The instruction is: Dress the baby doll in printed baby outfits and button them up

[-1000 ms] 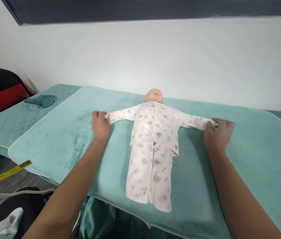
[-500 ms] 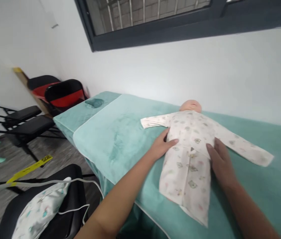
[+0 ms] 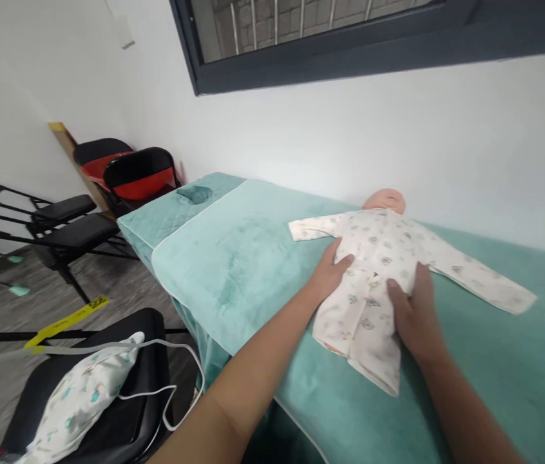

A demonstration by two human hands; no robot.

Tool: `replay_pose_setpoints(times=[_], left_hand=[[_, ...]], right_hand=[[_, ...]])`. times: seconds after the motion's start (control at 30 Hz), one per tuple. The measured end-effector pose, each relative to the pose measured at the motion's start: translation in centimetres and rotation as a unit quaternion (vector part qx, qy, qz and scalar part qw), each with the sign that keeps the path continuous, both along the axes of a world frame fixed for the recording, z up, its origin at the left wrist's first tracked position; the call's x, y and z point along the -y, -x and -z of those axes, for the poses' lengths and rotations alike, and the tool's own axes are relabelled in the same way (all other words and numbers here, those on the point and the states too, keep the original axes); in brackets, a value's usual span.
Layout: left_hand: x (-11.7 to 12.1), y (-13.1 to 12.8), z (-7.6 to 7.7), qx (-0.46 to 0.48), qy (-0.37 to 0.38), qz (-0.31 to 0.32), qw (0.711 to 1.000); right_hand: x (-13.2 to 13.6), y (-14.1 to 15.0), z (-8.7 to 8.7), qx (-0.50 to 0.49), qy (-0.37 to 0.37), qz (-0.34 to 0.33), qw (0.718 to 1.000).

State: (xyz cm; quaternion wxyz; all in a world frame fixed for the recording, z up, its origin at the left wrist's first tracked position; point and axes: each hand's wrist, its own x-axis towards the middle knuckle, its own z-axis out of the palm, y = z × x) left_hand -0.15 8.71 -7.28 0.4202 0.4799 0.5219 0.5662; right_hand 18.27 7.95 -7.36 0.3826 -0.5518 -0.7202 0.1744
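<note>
A baby doll lies on its back, its bare head [image 3: 384, 200] toward the wall. It wears a white long-sleeved baby shirt [image 3: 373, 248] with a small printed pattern, and both sleeves are spread outward. The shirt hides the rest of the doll. My left hand [image 3: 329, 272] grips the shirt at the doll's left-hand side in view, thumb on top. At the opposite side my right hand [image 3: 416, 316] holds the shirt, its thumb pressed on the front. The lower fingertips are partly hidden. The hem spreads flat below both hands.
The doll lies on a teal padded massage bed [image 3: 234, 258] against a white wall, under a dark window frame [image 3: 311, 61]. At lower left, a black chair [image 3: 122, 412] bears a patterned white cloth bundle [image 3: 86, 393] and a white cable [image 3: 195, 361]. Folding chairs [image 3: 140, 177] stand behind.
The shirt's hem has drawn up toward the doll's head, so its lower part looks shorter. My right thumb has shifted inward over the front. The camera view has shifted slightly.
</note>
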Motion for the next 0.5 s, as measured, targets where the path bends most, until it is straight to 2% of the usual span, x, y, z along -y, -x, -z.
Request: replay_pose_setpoints(times=[0.1,0.17,0.33,0.5], left_hand=[[1.9,-0.4,-0.4,-0.063,-0.011,-0.005,0.998],[3.8,-0.7,-0.6,-0.109,-0.024,0.019,0.994],[10.1,-1.0,-0.3,-0.187,-0.065,0.067,0.978],[15.9,-1.0,0.4,-0.242,-0.064,0.059,0.966]], right_hand=[[1.9,-0.3,0.5,-0.003,0.014,-0.027,1.000],[3.4,-0.5,0.6,0.009,0.013,-0.039,0.999],[7.9,-1.0,0.6,0.059,0.008,-0.081,0.995],[12.3,-2.0,1.4,0.132,-0.052,-0.125,0.982]])
